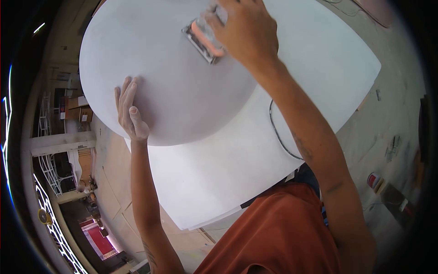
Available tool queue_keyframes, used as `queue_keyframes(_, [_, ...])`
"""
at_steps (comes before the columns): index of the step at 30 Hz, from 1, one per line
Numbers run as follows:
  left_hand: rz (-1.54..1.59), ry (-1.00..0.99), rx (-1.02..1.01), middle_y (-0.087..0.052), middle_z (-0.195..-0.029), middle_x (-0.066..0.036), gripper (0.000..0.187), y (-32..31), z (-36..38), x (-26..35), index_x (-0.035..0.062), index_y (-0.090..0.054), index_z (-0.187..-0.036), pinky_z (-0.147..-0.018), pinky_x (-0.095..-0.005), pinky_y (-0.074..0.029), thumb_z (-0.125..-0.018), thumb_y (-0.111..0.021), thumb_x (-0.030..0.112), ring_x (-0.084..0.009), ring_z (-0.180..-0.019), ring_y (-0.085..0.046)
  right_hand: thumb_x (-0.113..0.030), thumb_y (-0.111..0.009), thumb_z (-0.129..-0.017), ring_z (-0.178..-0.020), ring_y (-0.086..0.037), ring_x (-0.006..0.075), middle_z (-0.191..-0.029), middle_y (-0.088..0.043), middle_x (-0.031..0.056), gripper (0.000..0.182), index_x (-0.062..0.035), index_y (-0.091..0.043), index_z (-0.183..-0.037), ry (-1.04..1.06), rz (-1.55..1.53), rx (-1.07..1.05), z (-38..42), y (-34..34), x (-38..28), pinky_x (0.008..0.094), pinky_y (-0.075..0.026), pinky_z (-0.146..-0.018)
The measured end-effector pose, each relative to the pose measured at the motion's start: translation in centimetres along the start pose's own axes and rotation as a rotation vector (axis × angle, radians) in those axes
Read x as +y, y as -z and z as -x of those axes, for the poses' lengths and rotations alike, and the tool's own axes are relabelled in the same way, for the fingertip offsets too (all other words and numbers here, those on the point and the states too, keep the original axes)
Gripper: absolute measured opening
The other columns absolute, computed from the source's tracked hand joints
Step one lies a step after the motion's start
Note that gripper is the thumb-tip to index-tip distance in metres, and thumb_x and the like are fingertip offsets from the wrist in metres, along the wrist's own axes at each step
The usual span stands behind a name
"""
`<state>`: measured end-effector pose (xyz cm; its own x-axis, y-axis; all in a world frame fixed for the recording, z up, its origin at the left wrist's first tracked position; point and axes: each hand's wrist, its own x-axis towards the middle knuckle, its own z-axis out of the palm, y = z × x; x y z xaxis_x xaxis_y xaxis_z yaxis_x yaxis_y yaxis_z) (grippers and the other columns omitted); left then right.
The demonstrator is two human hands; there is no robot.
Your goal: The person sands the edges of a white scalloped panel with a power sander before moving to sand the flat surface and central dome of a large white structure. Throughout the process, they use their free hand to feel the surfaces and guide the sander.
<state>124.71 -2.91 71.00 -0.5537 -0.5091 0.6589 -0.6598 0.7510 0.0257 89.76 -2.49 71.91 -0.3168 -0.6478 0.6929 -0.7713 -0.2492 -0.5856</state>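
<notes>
A large, smooth, pale grey rounded form [182,96] fills the upper middle of the head view. My right hand [251,34] is closed around a hand sander [207,41] with an orange pad and a metal clamp edge, held against the upper part of the form. Slight motion blur softens the sander and fingertips. Lower down, at the form's left side, my left hand [131,109] lies with fingers stretched out along the curved surface. Pale dust coats its fingers and thumb. The form rests on a broad white tabletop or sheet [205,182].
A thin dark cord or hose [277,130] curves over the white surface under my right forearm. On the floor to the right stands a small can [373,181] beside other items. Shelves and a doorway line the far left.
</notes>
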Motion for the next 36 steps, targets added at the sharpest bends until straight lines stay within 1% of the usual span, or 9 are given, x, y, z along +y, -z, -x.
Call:
queue_keyframes(5, [0.072, 0.050, 0.082, -0.070, -0.139, -0.014, 0.066, -0.2, 0.2, 0.6, 0.0047, -0.064, -0.142, -0.129, -0.0558, -0.030, -0.115, -0.023, 0.049, -0.0330, -0.142, -0.058, -0.028, -0.074, -0.092, -0.113, -0.065, 0.0379, -0.123, -0.064, 0.0145, 0.038, -0.0117, -0.070, -0.126, 0.021, 0.048, -0.138, -2.4, -0.7, -3.7, 0.0487, -0.059, -0.092])
queue_keyframes(7, [0.102, 0.055, 0.105, -0.068, -0.142, -0.016, 0.067, -0.6, 0.3, 0.4, 0.0037, -0.062, -0.143, -0.128, -0.0553, -0.032, -0.115, -0.025, 0.051, -0.0338, -0.142, -0.058, -0.020, -0.078, -0.083, -0.094, -0.064, 0.0285, -0.102, -0.066, 0.0042, 0.009, -0.0166, -0.077, -0.092, 0.265, 0.062, 0.121, -0.1, -2.0, -5.6, 0.0401, -0.055, -0.069])
queue_keyframes(12, [0.362, 0.150, 0.459, -0.051, -0.157, -0.026, 0.062, -1.9, 1.1, 0.7, -0.0011, -0.049, -0.153, -0.126, -0.0536, -0.032, -0.115, -0.036, 0.047, -0.0361, -0.151, -0.045, -0.019, -0.079, -0.080, -0.103, -0.061, 0.0263, -0.109, -0.063, 0.0013, 0.014, -0.0193, -0.075, -0.094, 0.309, 0.031, 0.045, 8.1, -0.9, -9.4, 0.0403, -0.054, -0.080])
queue_keyframes(15, [0.124, 0.214, 0.211, -0.050, -0.161, -0.019, 0.057, -0.9, 0.0, 1.3, 0.0063, -0.051, -0.156, -0.129, -0.0557, -0.026, -0.113, -0.042, 0.043, -0.0354, -0.155, -0.040, -0.017, -0.081, -0.078, -0.104, -0.061, 0.0260, -0.109, -0.064, 0.0014, 0.014, -0.0186, -0.074, -0.091, 0.322, 0.018, 0.032, 11.2, -0.6, -8.8, 0.0407, -0.054, -0.080])
queue_keyframes(16, [0.127, 0.210, 0.209, -0.050, -0.161, -0.019, 0.057, -0.7, -0.4, 1.3, 0.0063, -0.051, -0.156, -0.129, -0.0557, -0.026, -0.113, -0.042, 0.043, -0.0354, -0.155, -0.040, -0.015, -0.081, -0.077, -0.103, -0.061, 0.0264, -0.109, -0.064, 0.0016, 0.016, -0.0181, -0.074, -0.090, 0.272, -0.018, 0.050, 11.8, -0.5, -8.0, 0.0403, -0.054, -0.080])
queue_keyframes(18, [-0.533, 0.062, -0.145, -0.044, -0.168, -0.009, 0.061, -0.3, -1.2, 1.2, 0.0177, -0.051, -0.160, -0.131, -0.0569, -0.020, -0.107, -0.054, 0.047, -0.0334, -0.160, -0.031, -0.014, -0.082, -0.075, -0.101, -0.061, 0.0267, -0.109, -0.064, 0.0018, 0.017, -0.0177, -0.073, -0.089, 0.210, -0.045, 0.063, 12.2, 0.0, -6.7, 0.0399, -0.054, -0.080])
queue_keyframes(29, [-0.664, -0.091, -0.421, -0.037, -0.173, 0.002, 0.073, -2.9, -9.0, 3.4, 0.0380, -0.053, -0.158, -0.135, -0.0556, -0.012, -0.092, -0.066, 0.065, -0.0265, -0.164, -0.023, -0.024, -0.082, -0.088, -0.105, -0.066, 0.0349, -0.115, -0.066, 0.0084, 0.020, -0.0144, -0.073, -0.103, -0.573, -0.090, -0.056, 6.3, -1.6, 11.8, 0.0455, -0.056, -0.087])
queue_keyframes(34, [-0.633, -0.260, -0.451, -0.040, -0.171, 0.001, 0.071, -2.3, -8.7, 2.1, 0.0396, -0.057, -0.154, -0.135, -0.0556, -0.014, -0.090, -0.066, 0.069, -0.0277, -0.162, -0.028, -0.034, -0.080, -0.092, -0.102, -0.069, 0.0268, -0.110, -0.073, 0.0100, 0.032, -0.0093, -0.074, -0.113, -1.075, -0.498, -0.224, 6.1, -4.0, 20.1, 0.0393, -0.055, -0.090])
queue_keyframes(36, [-0.606, -0.327, -0.433, -0.045, -0.169, 0.001, 0.069, -1.8, -8.9, 1.4, 0.0396, -0.061, -0.151, -0.135, -0.0561, -0.017, -0.089, -0.067, 0.070, -0.0286, -0.161, -0.031, -0.034, -0.080, -0.094, -0.102, -0.067, 0.0231, -0.107, -0.074, 0.0095, 0.033, -0.0075, -0.073, -0.112, -1.049, -0.485, -0.209, 6.5, -4.7, 21.0, 0.0383, -0.054, -0.089])
